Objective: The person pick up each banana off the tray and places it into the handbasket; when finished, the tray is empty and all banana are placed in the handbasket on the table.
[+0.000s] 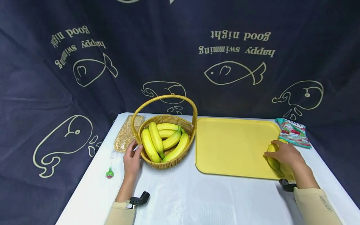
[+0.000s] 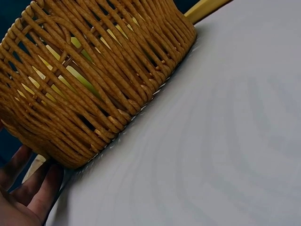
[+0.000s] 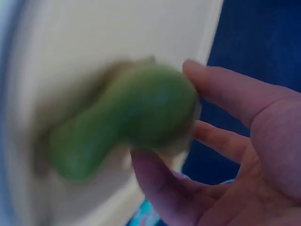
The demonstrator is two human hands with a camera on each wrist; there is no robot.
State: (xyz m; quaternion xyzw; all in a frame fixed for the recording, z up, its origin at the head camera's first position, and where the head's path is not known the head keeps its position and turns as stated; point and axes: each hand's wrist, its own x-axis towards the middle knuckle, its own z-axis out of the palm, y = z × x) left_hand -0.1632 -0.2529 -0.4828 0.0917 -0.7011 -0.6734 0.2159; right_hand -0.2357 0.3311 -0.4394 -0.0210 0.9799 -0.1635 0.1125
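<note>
My left hand (image 1: 132,158) rests against the left side of a wicker basket (image 1: 164,164), its thumb tip at the rim near the handle's foot. Inside the basket lie several yellow bananas (image 1: 156,139). In the left wrist view, fingers (image 2: 47,188) lie along the basket's lower side, fairly straight. At the right end of a yellow tray (image 1: 230,147), my right hand (image 1: 288,154) grips another banana (image 1: 273,162) between thumb and fingers. Its green end (image 3: 157,106) shows blurred in the right wrist view, close over the tray.
A clear bag of yellow grains (image 1: 123,137) lies left of the basket, with a green-wrapped lollipop (image 1: 110,172) nearer the front. A teal and red snack packet (image 1: 293,132) sits by the tray's back right corner. Dark printed cloth (image 1: 180,56) hangs behind the white table (image 1: 168,200).
</note>
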